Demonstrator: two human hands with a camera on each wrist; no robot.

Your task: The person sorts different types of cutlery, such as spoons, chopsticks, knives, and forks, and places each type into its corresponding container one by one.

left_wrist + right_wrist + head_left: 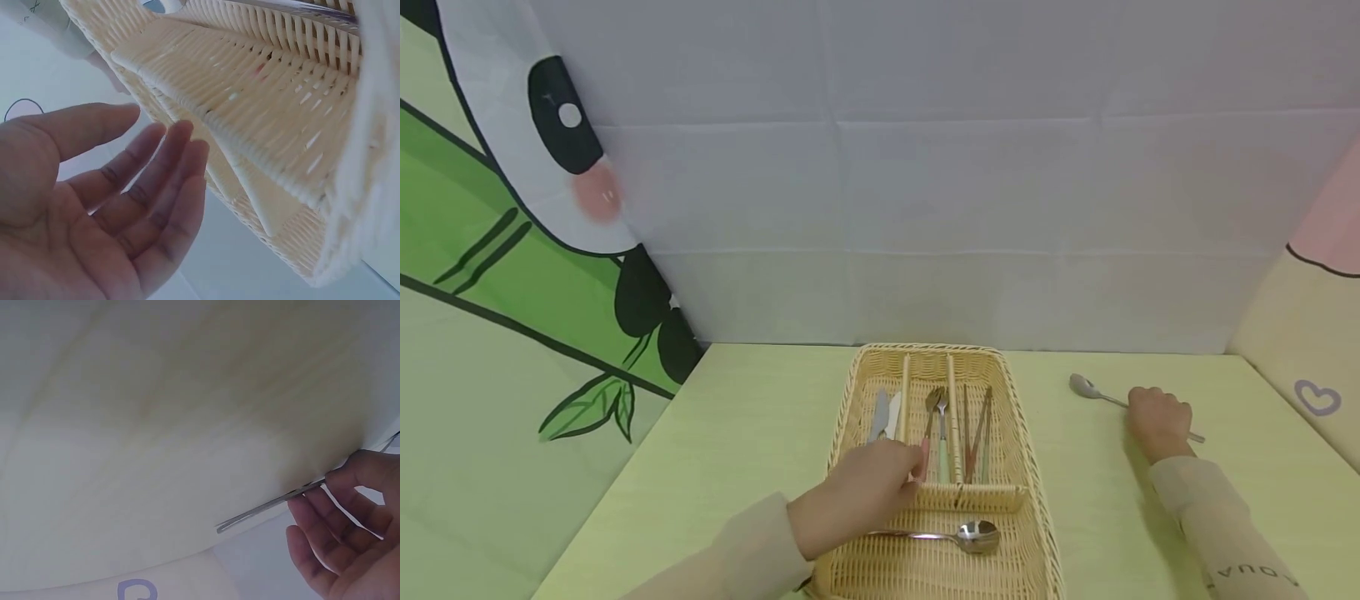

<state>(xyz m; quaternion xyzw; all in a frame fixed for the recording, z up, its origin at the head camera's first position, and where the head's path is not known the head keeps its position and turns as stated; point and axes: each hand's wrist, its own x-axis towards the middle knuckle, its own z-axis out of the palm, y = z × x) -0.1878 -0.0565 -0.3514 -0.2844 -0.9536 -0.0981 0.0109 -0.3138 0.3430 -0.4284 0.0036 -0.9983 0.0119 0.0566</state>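
My left hand point(857, 492) hovers over the wicker basket point(1037, 500), its fingers loosely bent. In the left wrist view, nothing sits between thumb and fingers of that hand point(125, 206), and the basket's divider point(250, 150) is beside the fingertips. Out on the table to the right lies a metal spoon point(1082, 386), bowl pointing left. My right hand point(1159, 421) covers the middle of its handle. The right wrist view shows thumb and fingers of the right hand point(350, 531) pinching the spoon's thin handle point(256, 514) at the tabletop.
Inside the basket's back compartments are knives point(879, 415), two forks point(943, 442) with coloured handles, and thin sticks like chopsticks point(977, 433). A larger spoon point(977, 537) lies crosswise in the front compartment. Behind the pale-yellow table point(760, 417) hangs a printed cloth point(962, 208).
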